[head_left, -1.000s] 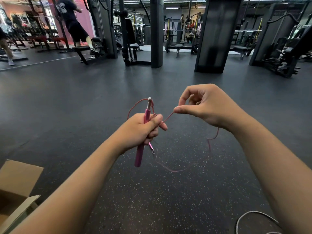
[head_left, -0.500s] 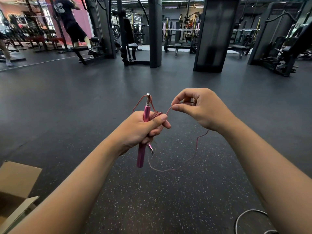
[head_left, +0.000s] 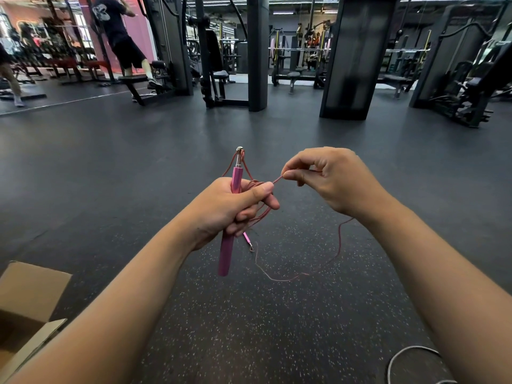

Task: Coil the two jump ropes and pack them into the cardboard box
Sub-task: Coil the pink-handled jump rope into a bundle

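My left hand point(head_left: 230, 209) grips the pink jump rope's handle point(head_left: 227, 253), held upright with its metal tip on top, and several coils of thin red cord sit bunched against the fingers. A second slim pink handle end point(head_left: 247, 241) hangs just below that hand. My right hand point(head_left: 329, 180) pinches the red cord point(head_left: 339, 245) close to my left thumb; the slack loops down beneath both hands. A white rope point(head_left: 401, 356) curls on the floor at the bottom right. The open cardboard box point(head_left: 30, 295) sits at the bottom left.
Dark speckled rubber gym floor point(head_left: 249, 328) lies under my arms. Black pillars point(head_left: 357, 56) and weight machines line the back. A person point(head_left: 122, 42) exercises on a machine at the far left.
My right hand has brought the cord closer to the left thumb, adding turns to the bundle. The hanging slack loop has grown shorter.
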### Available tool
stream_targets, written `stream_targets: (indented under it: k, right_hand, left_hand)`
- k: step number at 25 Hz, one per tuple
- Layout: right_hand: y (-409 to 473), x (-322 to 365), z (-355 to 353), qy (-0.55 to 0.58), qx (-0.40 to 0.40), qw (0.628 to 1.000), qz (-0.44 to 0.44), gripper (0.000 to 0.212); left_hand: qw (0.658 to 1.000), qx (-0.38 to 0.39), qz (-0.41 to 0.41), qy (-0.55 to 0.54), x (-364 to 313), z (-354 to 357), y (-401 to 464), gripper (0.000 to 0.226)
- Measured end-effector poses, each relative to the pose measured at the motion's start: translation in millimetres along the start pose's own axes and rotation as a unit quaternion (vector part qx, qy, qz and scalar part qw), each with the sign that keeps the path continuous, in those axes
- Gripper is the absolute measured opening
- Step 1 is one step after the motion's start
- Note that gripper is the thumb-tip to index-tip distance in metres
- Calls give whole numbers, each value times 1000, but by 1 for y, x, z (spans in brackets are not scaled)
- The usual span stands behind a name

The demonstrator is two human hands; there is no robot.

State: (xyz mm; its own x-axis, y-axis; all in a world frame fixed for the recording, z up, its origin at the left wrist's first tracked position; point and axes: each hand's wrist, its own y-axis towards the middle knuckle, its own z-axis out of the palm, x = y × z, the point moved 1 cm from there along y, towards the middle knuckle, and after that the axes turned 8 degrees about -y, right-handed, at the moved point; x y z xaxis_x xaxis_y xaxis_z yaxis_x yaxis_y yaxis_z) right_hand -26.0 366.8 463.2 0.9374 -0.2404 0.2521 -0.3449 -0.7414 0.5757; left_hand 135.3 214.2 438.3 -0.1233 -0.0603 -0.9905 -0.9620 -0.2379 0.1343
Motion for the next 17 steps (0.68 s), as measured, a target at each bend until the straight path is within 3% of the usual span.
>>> stream_targets:
  k: [3,7,11,17]
  right_hand:
    - [-1,4,-2,8,18,1000,-11,12]
    - [-3,8,0,130,82,987,36,14]
    - [-2,5,-4,192,51,979,54,5]
    - [-4,6,2,178,33,982,59,7]
  left_hand:
    - [1000,4,-10,-22,-2,1,-1,35]
    - [997,-10,-11,-70,-2,3,0,40]
    - [995,-9,-18,-98,-6,2,-1,39]
    - [989,-34,-9,-147,-9,5,-2,34]
